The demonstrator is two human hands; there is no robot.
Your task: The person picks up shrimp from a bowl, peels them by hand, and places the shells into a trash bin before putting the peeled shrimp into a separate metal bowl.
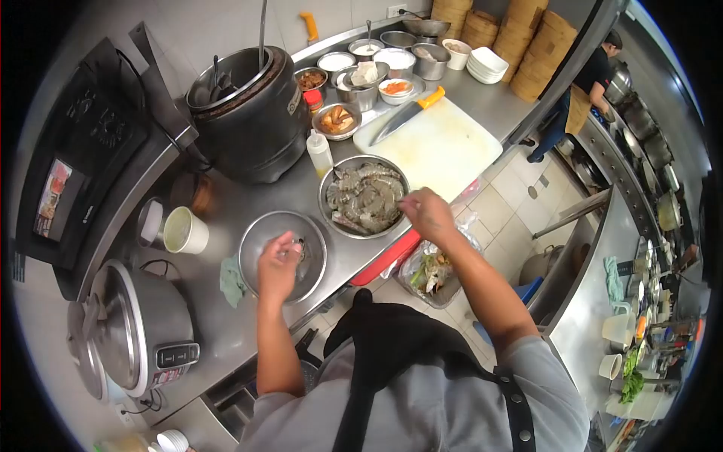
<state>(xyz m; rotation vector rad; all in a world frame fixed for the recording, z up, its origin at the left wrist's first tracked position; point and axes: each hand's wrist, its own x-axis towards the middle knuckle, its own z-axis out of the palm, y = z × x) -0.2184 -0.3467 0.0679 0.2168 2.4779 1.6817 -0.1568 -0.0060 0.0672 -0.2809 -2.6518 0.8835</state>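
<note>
A steel bowl (367,160) full of raw grey shrimp (369,197) stands on the counter in front of me. My right hand (428,215) is at this bowl's right rim, fingertips drawn together in a pinch; whatever they hold is too small to make out. To the left, a second steel bowl (252,239) has a small dark and pale piece in it, possibly shrimp. Above that bowl is my left hand (279,264), fingers loosely bent and apart, with nothing visible held. The hand covers part of the bowl's inside.
A white cutting board (452,143) bears a yellow-handled knife (407,117). A squeeze bottle (319,154), a black cooker (252,128) and several ingredient bowls stand behind. A green cloth (232,281) lies left. Below the counter edge is a scrap-filled bag (433,279). Another person (591,87) works far right.
</note>
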